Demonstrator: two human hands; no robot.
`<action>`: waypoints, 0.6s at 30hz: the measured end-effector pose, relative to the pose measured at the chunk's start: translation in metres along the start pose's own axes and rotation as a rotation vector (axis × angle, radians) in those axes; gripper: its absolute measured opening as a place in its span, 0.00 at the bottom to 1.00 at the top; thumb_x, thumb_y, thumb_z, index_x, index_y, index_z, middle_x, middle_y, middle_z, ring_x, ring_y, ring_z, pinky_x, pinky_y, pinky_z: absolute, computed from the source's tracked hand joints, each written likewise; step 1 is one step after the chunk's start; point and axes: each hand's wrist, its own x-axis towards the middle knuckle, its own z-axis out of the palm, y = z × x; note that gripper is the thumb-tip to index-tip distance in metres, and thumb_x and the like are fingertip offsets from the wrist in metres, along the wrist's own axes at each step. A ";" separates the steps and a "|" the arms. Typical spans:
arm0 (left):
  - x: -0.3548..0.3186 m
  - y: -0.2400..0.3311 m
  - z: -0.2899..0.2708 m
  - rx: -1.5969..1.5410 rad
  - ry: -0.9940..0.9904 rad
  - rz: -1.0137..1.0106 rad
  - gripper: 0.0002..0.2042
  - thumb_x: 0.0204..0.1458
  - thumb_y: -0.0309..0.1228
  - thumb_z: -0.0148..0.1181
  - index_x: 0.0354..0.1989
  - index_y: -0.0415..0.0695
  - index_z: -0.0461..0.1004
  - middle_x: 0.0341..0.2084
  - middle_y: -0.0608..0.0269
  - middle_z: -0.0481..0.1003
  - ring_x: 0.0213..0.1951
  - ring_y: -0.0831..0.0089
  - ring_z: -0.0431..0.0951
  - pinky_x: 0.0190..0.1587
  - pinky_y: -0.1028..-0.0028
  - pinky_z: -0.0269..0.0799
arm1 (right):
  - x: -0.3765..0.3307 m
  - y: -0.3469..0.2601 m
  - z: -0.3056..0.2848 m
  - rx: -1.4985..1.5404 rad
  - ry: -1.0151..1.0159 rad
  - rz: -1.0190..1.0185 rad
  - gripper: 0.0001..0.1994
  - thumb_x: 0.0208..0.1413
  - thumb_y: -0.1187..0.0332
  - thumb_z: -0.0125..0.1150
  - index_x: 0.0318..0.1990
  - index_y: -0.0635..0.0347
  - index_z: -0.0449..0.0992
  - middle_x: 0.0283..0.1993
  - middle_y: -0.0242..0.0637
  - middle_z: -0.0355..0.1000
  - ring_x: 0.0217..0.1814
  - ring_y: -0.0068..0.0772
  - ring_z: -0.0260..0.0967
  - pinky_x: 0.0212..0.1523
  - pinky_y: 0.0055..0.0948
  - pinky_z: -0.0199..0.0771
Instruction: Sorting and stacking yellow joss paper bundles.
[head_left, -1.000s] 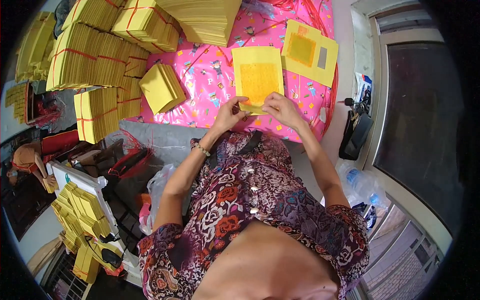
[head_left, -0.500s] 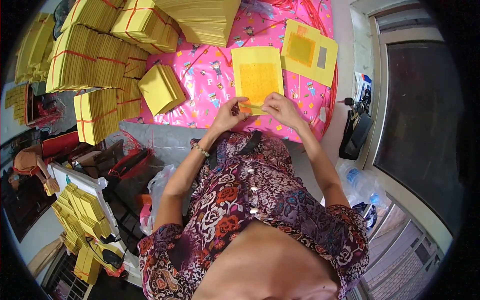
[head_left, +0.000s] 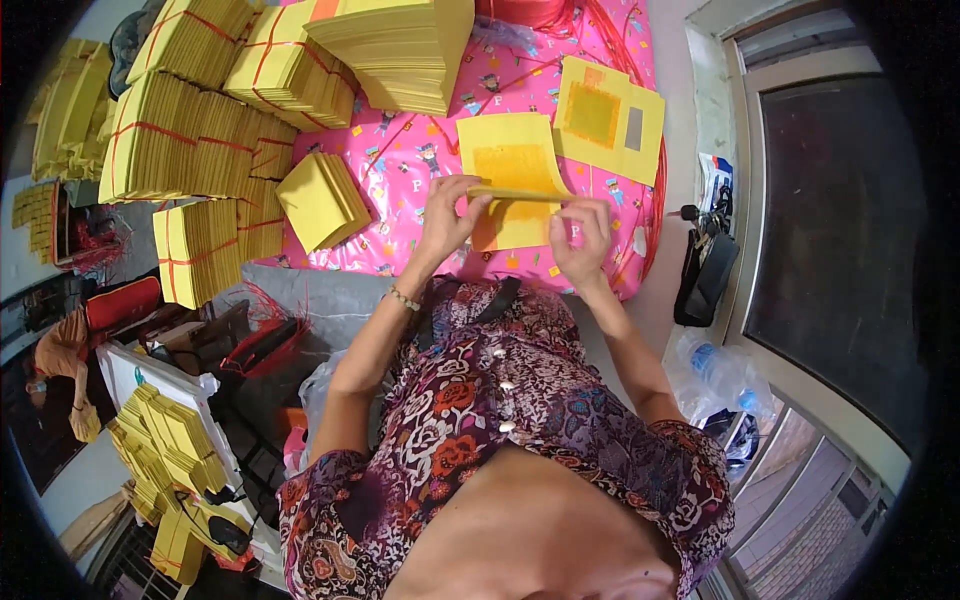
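Note:
Both hands are at the ends of a narrow rolled or folded band in a yellow paper sheet point(head_left: 505, 132) that bears a large orange square. My left hand point(head_left: 447, 218) pinches the band's left end between thumb and fingers. At the right end, my right hand point(head_left: 582, 240) has its fingers curled over the paper, thumb below. The band is lifted off the pink covering, and the sheet's far part lies behind it. Part of the orange square shows on the near side too. Just beyond the right hand lie yellow sheets point(head_left: 645, 130) with an orange-edged square and a grey rectangle.
A pink patterned plastic cover point(head_left: 400, 150) spreads over the work surface. Tall stacks of yellow paper point(head_left: 150, 130), many tied with red string, stand at the left; a small loose stack point(head_left: 322, 200) sits nearer. Red strands point(head_left: 655, 200) run down the right edge. Another person point(head_left: 65, 350) is at far left.
The paper's near edge has been rolled or folded up and away from me, raised into a band. Both hands moved with it, and the right hand shifted right to the band's end.

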 end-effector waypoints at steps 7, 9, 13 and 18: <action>0.020 0.006 -0.002 -0.289 -0.002 -0.175 0.11 0.50 0.32 0.62 0.40 0.40 0.77 0.32 0.59 0.77 0.37 0.69 0.75 0.43 0.71 0.69 | -0.009 0.010 0.056 0.841 -0.127 0.997 0.17 0.57 0.59 0.58 0.49 0.56 0.65 0.46 0.31 0.66 0.49 0.28 0.65 0.49 0.35 0.67; 0.027 0.026 -0.004 -0.470 -0.025 -0.160 0.11 0.52 0.31 0.60 0.41 0.39 0.77 0.34 0.62 0.78 0.38 0.76 0.75 0.42 0.74 0.70 | -0.008 0.035 0.071 1.389 -0.156 1.189 0.29 0.54 0.45 0.57 0.57 0.50 0.59 0.54 0.32 0.61 0.60 0.32 0.57 0.56 0.43 0.61; 0.028 0.036 -0.005 -0.550 -0.032 -0.114 0.10 0.54 0.30 0.58 0.41 0.38 0.76 0.34 0.64 0.78 0.37 0.80 0.74 0.41 0.77 0.70 | 0.011 0.037 0.079 1.599 -0.276 1.086 0.35 0.49 0.43 0.61 0.59 0.52 0.57 0.56 0.33 0.61 0.63 0.34 0.56 0.59 0.43 0.60; 0.017 0.046 -0.003 -0.786 -0.044 -0.395 0.12 0.54 0.29 0.58 0.42 0.34 0.74 0.33 0.63 0.78 0.32 0.83 0.75 0.35 0.79 0.71 | 0.027 0.009 0.065 1.661 -0.113 1.086 0.34 0.50 0.48 0.62 0.59 0.56 0.58 0.56 0.34 0.61 0.60 0.32 0.60 0.62 0.36 0.59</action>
